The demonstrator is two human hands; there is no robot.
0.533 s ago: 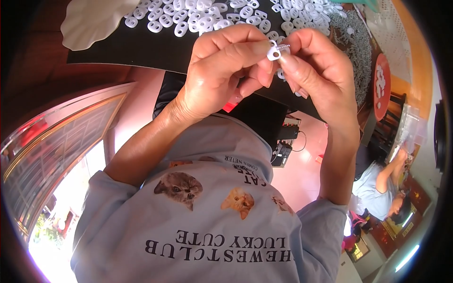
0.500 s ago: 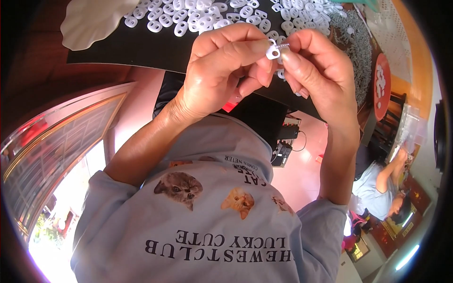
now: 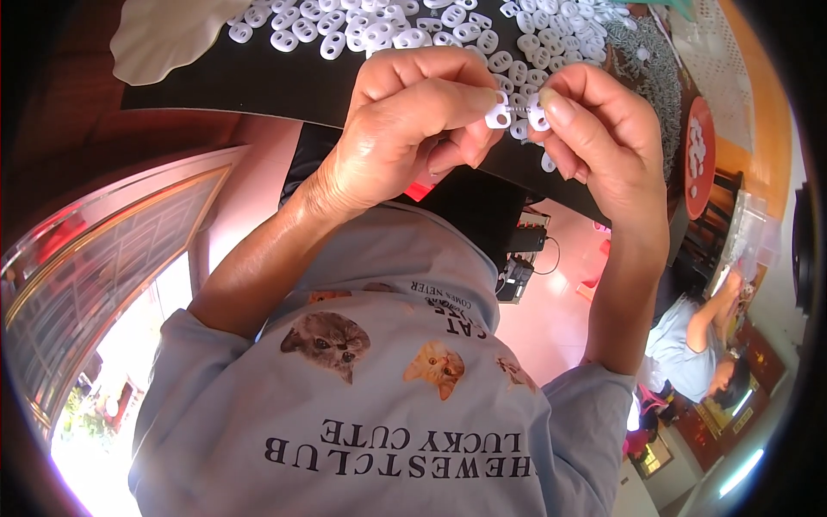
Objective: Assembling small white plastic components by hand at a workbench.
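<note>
A red dish [image 3: 699, 159] held a cluster of small white bits [image 3: 696, 146]. Well to its left, the left hand [image 3: 379, 129] had its fingers [image 3: 435, 108] pinched together on a white two-holed piece [image 3: 497, 115]. The right hand [image 3: 620, 129], nearer the red dish, had its fingers nipped tight on a second white piece [image 3: 537, 114]. The pieces were held just apart, a thin ridged part [image 3: 517, 109] between them; whether it joined both could not be told. Left of the red dish stretched the dark tabletop [image 3: 250, 90], bearing loose white pieces [image 3: 332, 26] and, just beside the dish, a gray heap [image 3: 642, 82]. Farthest left of the red dish was a cream scalloped tray [image 3: 168, 43], cut off by the view's dark rim. Below and right of the red dish showed a clear plastic box [image 3: 751, 226], its contents too small to tell.
</note>
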